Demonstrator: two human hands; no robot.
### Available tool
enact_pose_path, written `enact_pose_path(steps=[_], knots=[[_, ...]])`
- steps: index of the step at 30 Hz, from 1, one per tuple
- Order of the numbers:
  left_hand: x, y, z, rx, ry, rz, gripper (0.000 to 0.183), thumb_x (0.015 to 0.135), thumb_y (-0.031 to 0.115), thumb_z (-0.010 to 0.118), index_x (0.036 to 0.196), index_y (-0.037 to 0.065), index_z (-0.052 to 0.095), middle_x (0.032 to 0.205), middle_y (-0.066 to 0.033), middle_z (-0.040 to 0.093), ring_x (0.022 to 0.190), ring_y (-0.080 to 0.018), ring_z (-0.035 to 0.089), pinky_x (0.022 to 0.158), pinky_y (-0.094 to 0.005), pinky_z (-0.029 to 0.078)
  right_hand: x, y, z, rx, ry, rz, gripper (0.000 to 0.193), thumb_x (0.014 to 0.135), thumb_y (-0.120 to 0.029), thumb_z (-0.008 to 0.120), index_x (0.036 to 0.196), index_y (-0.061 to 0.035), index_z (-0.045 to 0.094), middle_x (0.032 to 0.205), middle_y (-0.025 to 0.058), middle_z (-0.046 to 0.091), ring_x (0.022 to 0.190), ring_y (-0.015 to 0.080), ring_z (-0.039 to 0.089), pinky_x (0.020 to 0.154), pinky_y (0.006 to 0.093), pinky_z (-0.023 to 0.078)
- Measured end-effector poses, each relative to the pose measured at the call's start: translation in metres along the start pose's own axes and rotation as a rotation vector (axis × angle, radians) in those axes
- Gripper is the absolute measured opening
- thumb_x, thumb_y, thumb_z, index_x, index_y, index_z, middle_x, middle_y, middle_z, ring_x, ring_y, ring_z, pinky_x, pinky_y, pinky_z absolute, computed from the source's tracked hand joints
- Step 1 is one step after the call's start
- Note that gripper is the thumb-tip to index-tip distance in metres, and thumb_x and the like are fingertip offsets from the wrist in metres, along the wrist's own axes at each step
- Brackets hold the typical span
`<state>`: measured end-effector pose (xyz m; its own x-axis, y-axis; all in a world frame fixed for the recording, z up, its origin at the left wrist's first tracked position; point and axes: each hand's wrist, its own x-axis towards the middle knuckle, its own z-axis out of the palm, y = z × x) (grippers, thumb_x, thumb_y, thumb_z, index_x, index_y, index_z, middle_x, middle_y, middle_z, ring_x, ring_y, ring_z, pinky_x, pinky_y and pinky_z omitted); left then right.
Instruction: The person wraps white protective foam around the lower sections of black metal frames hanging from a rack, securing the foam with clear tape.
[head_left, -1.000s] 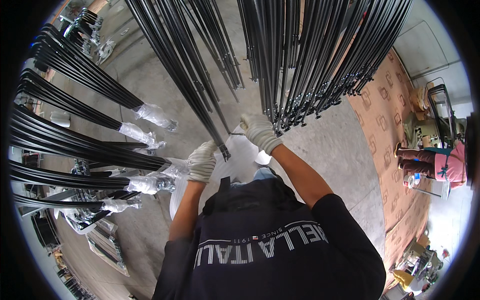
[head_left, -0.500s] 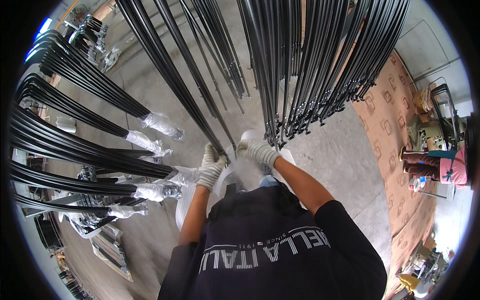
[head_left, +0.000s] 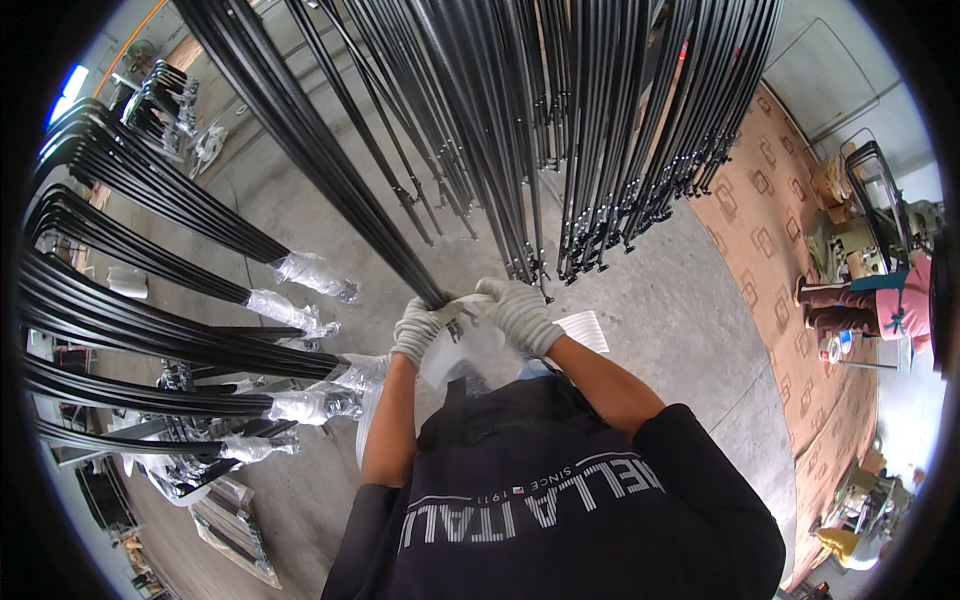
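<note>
Both my hands wear pale knit gloves and meet at the lower end of a hanging bundle of long black rods [head_left: 330, 180]. My left hand [head_left: 417, 330] grips the bundle's tip. My right hand [head_left: 518, 312] pinches a strip of clear plastic wrap [head_left: 462, 308] stretched between the two hands, against the rod ends. A white sheet [head_left: 583, 330] lies below my right wrist, and clear plastic film [head_left: 455, 350] hangs under my hands.
More black rods [head_left: 640, 150] hang in dense rows ahead. At the left, several rod bundles with plastic-wrapped ends [head_left: 310, 272] point inward. A seated person [head_left: 880, 300] is at the far right on a patterned brown floor [head_left: 770, 230]. Grey concrete floor [head_left: 660, 310] lies below.
My hands came together from apart: the left slid up to the bundle's tip and the right moved left from the hanging rods, now holding a plastic strip.
</note>
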<state>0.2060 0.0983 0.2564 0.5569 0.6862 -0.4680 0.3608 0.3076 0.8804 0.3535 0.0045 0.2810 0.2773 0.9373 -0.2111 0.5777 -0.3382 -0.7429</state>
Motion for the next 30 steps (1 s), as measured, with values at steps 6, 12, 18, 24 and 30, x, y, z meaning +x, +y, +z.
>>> enact_pose_path(steps=[6, 12, 18, 24, 30], knots=[[0.010, -0.011, -0.004, 0.145, -0.046, 0.125, 0.013, 0.068, 0.008, 0.062, 0.080, 0.003, 0.063, 0.069, -0.0037, 0.060, 0.063, -0.0105, 0.054, 0.059, -0.0253, 0.045, -0.028, 0.048, 0.016, 0.177, -0.214, -0.083, 0.034, 0.066, -0.037, 0.059, 0.086, -0.0104, 0.059, 0.078, 0.0113, 0.056, 0.076, 0.0247, 0.054, 0.069, 0.0344, 0.042], [0.000, 0.003, 0.004, 0.066, -0.009, 0.006, 0.018, 0.067, 0.008, 0.062, 0.085, 0.003, 0.062, 0.072, -0.0042, 0.060, 0.065, -0.0115, 0.055, 0.060, -0.0241, 0.045, -0.062, 0.082, -0.009, 0.409, -0.326, 0.066, 0.036, 0.070, -0.032, 0.061, 0.092, -0.0042, 0.057, 0.081, 0.0064, 0.058, 0.077, 0.0173, 0.053, 0.073, 0.0288, 0.041], [-0.009, 0.014, 0.008, 0.005, 0.047, -0.085, 0.025, 0.069, 0.009, 0.063, 0.093, 0.004, 0.058, 0.071, -0.0018, 0.059, 0.064, -0.0116, 0.055, 0.060, -0.0235, 0.045, -0.070, 0.095, -0.004, 0.878, -0.204, 0.330, 0.033, 0.076, -0.022, 0.060, 0.098, 0.0014, 0.054, 0.086, 0.0037, 0.057, 0.077, 0.0103, 0.049, 0.072, 0.0221, 0.039], [-0.057, 0.069, 0.032, 0.855, 0.757, 0.659, 0.019, 0.071, 0.008, 0.055, 0.090, 0.007, 0.056, 0.096, -0.0070, 0.053, 0.090, -0.0241, 0.050, 0.078, -0.0349, 0.039, -0.065, 0.107, -0.009, 0.984, -0.277, 0.296, 0.029, 0.074, -0.011, 0.058, 0.098, 0.0032, 0.051, 0.082, 0.0069, 0.058, 0.082, 0.0143, 0.054, 0.069, 0.0273, 0.046], [-0.062, 0.110, 0.076, 1.070, -0.018, 0.943, 0.020, 0.068, 0.010, 0.051, 0.087, 0.010, 0.057, 0.088, -0.0047, 0.054, 0.089, -0.0184, 0.050, 0.077, -0.0322, 0.040, -0.050, 0.131, 0.022, 0.732, -0.263, 0.117, 0.041, 0.072, -0.022, 0.059, 0.106, -0.0011, 0.049, 0.092, 0.0096, 0.058, 0.086, 0.0180, 0.055, 0.075, 0.0281, 0.044]])
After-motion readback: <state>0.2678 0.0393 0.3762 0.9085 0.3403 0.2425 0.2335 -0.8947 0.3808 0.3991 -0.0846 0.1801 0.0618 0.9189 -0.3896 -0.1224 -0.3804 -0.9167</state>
